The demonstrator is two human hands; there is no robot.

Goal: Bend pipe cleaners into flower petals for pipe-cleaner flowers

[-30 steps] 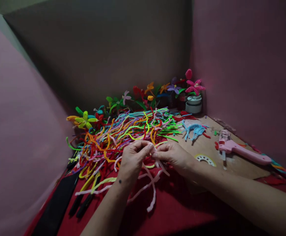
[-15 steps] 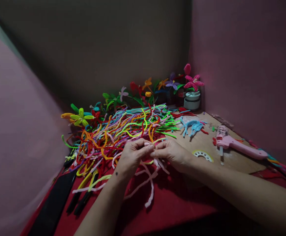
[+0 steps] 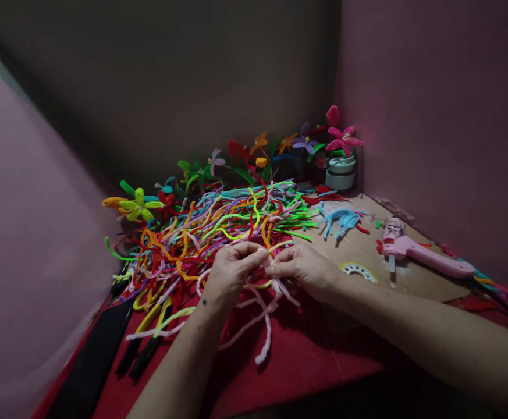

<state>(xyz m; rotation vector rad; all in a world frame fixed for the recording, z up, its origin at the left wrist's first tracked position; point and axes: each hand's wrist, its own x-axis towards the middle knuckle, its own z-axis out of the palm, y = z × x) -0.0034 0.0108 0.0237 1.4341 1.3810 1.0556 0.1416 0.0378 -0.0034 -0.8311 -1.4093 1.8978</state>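
My left hand (image 3: 233, 267) and my right hand (image 3: 302, 269) meet at the near edge of a colourful heap of pipe cleaners (image 3: 219, 227). Thumb and fingers of both are pinched together on pale pink pipe cleaners (image 3: 285, 292), whose short ends stick out below my right fingers. The exact point where they are gripped is mostly hidden by my fingertips. Beneath my hands, longer pale pink pipe cleaners (image 3: 264, 343) lie loosely curved on the red tabletop (image 3: 306, 361).
A pink glue gun (image 3: 428, 256) rests on a brown board (image 3: 428, 285) at right, near a white, yellow-edged ring (image 3: 358, 271) and light-blue pipe-cleaner pieces (image 3: 341, 221). Pipe-cleaner flowers (image 3: 139, 205) line the back. Black-handled tools (image 3: 145, 358) and a black strip (image 3: 92, 355) lie at left.
The view has shifted slightly. My hands stay close together on the pale pink pipe cleaners, with the left fingertips slightly re-posed.
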